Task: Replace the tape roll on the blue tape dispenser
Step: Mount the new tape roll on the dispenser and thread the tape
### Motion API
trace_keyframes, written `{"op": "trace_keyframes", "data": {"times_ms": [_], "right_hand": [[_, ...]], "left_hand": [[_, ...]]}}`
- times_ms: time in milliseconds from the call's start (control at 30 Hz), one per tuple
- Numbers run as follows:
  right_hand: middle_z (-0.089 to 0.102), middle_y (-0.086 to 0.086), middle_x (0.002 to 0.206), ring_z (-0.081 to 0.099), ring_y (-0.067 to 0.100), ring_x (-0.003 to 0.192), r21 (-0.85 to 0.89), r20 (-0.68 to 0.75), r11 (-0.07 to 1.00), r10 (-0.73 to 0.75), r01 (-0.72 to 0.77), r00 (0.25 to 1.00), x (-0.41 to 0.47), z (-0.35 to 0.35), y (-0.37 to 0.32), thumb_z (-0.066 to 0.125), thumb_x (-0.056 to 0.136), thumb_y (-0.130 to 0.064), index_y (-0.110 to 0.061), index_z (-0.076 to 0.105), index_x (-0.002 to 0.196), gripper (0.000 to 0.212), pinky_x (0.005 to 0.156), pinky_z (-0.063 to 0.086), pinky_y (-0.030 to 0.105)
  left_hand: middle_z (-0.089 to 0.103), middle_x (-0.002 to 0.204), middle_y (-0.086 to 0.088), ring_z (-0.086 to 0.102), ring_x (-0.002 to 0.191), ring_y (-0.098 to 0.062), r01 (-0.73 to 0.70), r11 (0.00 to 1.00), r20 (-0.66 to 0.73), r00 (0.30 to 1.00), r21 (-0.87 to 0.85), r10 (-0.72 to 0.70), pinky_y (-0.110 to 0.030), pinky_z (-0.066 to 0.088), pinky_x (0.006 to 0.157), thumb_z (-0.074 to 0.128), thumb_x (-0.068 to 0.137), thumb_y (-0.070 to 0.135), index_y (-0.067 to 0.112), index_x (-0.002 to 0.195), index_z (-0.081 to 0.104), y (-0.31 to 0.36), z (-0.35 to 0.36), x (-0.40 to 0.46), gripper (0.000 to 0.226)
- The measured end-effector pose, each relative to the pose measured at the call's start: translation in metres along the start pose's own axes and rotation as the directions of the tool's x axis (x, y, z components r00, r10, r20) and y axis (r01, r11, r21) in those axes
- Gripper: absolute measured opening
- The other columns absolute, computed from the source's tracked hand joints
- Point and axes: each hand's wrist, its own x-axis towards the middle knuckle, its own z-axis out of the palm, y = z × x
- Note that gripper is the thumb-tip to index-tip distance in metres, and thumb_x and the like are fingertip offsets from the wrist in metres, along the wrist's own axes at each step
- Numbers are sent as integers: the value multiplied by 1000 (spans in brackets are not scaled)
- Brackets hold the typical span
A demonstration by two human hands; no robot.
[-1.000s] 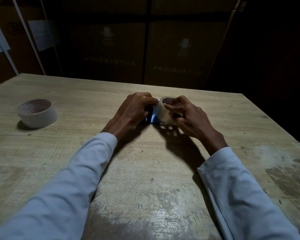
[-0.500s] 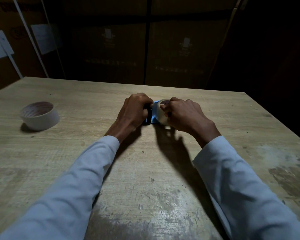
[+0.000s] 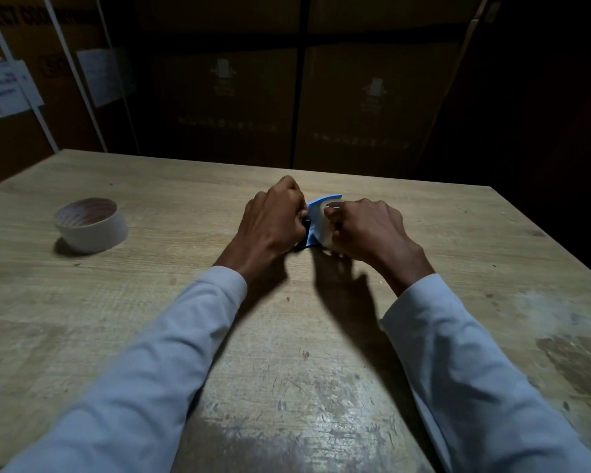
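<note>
Both hands meet at the middle of the far half of the wooden table (image 3: pixel 321 336), working on the blue tape dispenser (image 3: pixel 313 230). The left hand (image 3: pixel 270 216) is curled tight around the dispenser's left side, where a dark part of it shows at the fingers; that looks like the handle, though the hand hides most of it. The right hand (image 3: pixel 369 230) is curled around the tape roll (image 3: pixel 323 220), a pale roll sitting against the blue side plate, with the thumb and fingertips pressed onto its rim. The dispenser rests on or just above the tabletop; the shadow beneath makes it hard to say which.

1 more roll, the second roll (image 3: pixel 91 223), lies flat on the table well to the left, apart from both hands and untouched. It is wide and cream-coloured with red print inside its core.

As a judgement: the swap is midway at most. The roll in the right hand is at the dispenser's hub, and the pictures do not show whether it is being pushed on or pulled off, nor which roll is the fresh one. Seating the roll fully, or removing it and fitting the other, plus threading the tape end to the cutter, appears left to do.

Stacked cardboard boxes (image 3: pixel 372 97) stand in the dark behind the table.
</note>
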Motion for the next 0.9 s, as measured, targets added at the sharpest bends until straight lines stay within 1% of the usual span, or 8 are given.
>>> {"op": "trace_keyframes", "data": {"times_ms": [100,200,367,467,567,633,733,900], "right_hand": [[65,11,101,57,32,86,-48,-11,999,-6,5,1000,3,2,-3,49,95,-38,-20,62,107,25,67,34,34],[65,12,102,61,34,93,-76,-22,997,-6,4,1000,4,3,-2,50,95,-39,-21,62,110,26,68,34,34],[67,5,96,64,32,94,36,-27,997,-62,63,998,6,9,15,50,93,-57,-29,67,105,35,67,36,32],[72,-8,116,67,25,99,200,-104,970,-120,139,987,5,23,27,53,88,-66,-35,70,111,42,69,50,34],[59,-6,108,62,19,94,343,-217,927,-82,154,973,5,30,35,66,80,-65,-37,67,122,50,68,44,31],[52,-3,115,56,17,103,369,-254,918,-48,143,966,6,34,37,69,75,-67,-33,64,128,63,73,44,31],[51,-1,127,53,16,114,456,-214,884,-3,102,977,8,40,35,72,73,-65,-30,63,129,67,85,47,33],[54,-5,119,57,14,106,480,-168,876,42,44,985,11,37,33,72,71,-67,-29,68,123,64,84,49,34]], "left_hand": [[54,117,-7,63,91,-31,48,972,10,999,232,-52,-35,37,66,64,88,24,12,106,68,12,-5,-3,22],[53,121,-12,63,97,-33,95,946,12,995,310,-104,-35,35,68,61,91,26,10,116,62,24,-2,-7,30],[58,112,-16,61,96,-37,175,978,-42,984,113,-171,-34,37,69,59,91,14,6,110,66,16,6,-11,21],[63,101,-15,61,86,-33,181,983,-78,980,-2,-181,-34,41,64,62,87,9,7,97,73,5,3,-9,15],[69,96,-13,60,82,-25,193,979,-87,976,-71,-199,-29,34,63,64,89,11,10,96,78,3,-4,-9,15],[72,99,-13,60,83,-22,201,972,-84,974,-118,-212,-28,35,65,66,91,13,10,98,78,1,-8,-8,15],[73,103,-12,52,79,-14,201,967,-59,976,-159,-212,-27,37,66,66,91,13,9,98,77,-1,-10,-7,14],[72,102,-11,54,80,-15,198,967,-7,979,-163,-202,-25,38,63,67,91,13,8,99,76,-3,-10,-6,13]]}}
